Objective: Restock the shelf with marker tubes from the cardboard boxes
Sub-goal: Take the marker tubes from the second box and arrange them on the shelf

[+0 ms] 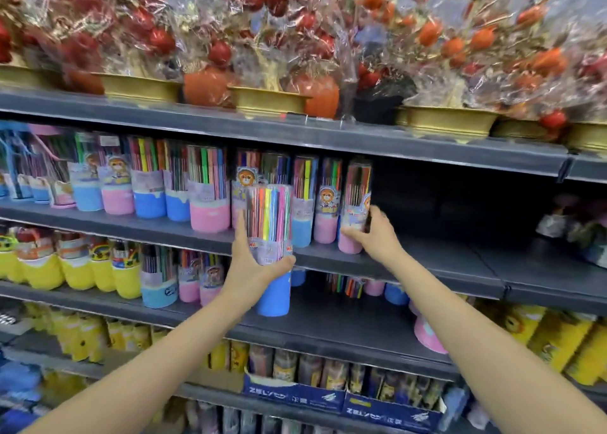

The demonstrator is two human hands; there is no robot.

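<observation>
My left hand [253, 263] grips a clear marker tube with a blue base [271, 243], held upright in the air in front of the dark grey shelf [427, 263]. My right hand [374, 233] holds a marker tube with a pink base [356, 203] that stands at the right end of the row on that shelf. Several more marker tubes [177, 184] with pink and blue bases line the shelf to the left. No cardboard box of tubes is in view.
To the right of the pink-based tube the shelf board is bare up to some wrapped items [578, 226]. Wrapped ornamental trees in gold pots [269, 100] fill the shelf above. Yellow-based tubes [75, 266] and a tipped pink tube [427, 328] sit on the lower shelf.
</observation>
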